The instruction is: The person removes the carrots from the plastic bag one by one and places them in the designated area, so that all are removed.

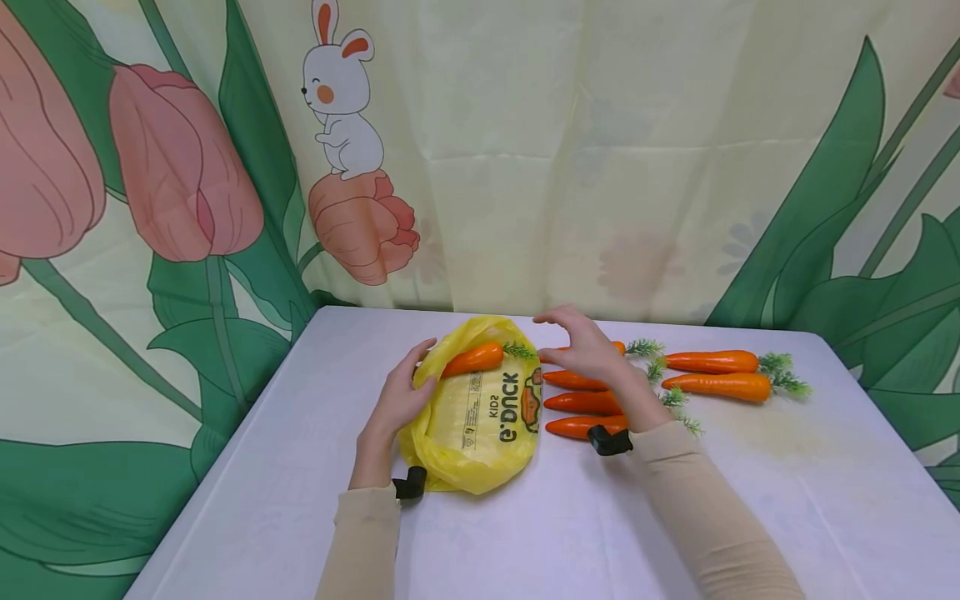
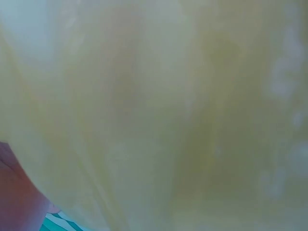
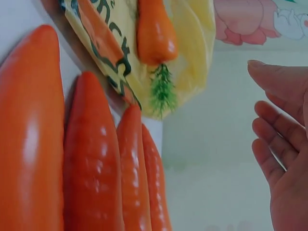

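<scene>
A yellow plastic bag (image 1: pixel 480 477) with printed lettering lies on the table, its mouth spread. Inside it is an orange toy carrot (image 1: pixel 476 360) with green leaves, also seen in the right wrist view. My left hand (image 1: pixel 401 398) holds the bag's left rim between thumb and fingers; yellow plastic (image 2: pixel 144 115) fills most of the left wrist view. Over a row of several carrots (image 1: pixel 579 403), right of the bag, my right hand (image 1: pixel 588 348) hovers with thumb and fingers spread apart, holding nothing. The right wrist view shows that hand (image 3: pixel 288 130) above the carrot tips (image 3: pixel 91 144).
Two more carrots (image 1: pixel 716 386) lie farther right, leaves pointing right. A white cloth (image 1: pixel 525 542) covers the table. Behind its far edge hangs a curtain (image 1: pixel 510 167) printed with tulips and a rabbit.
</scene>
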Action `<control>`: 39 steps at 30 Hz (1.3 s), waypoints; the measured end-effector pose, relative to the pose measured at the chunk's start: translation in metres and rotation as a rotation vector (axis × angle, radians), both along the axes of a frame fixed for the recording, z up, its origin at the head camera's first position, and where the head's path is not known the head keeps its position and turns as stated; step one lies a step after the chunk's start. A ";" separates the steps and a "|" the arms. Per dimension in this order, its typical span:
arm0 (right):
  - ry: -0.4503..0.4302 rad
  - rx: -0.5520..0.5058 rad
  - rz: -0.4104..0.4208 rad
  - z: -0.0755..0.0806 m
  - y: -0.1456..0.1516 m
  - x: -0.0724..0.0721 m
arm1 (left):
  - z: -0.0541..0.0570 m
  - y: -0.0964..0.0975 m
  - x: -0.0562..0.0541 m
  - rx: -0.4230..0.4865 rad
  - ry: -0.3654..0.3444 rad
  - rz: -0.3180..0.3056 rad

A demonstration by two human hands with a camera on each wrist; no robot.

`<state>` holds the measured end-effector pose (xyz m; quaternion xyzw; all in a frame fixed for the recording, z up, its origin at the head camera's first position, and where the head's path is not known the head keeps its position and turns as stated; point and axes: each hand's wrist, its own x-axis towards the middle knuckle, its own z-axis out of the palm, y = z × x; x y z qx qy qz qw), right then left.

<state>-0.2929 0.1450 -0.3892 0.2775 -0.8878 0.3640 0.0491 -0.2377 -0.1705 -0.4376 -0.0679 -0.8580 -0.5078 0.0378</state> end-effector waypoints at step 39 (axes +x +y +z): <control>-0.058 0.048 0.110 -0.041 -0.077 -0.027 | -0.002 -0.001 -0.001 -0.001 0.030 -0.005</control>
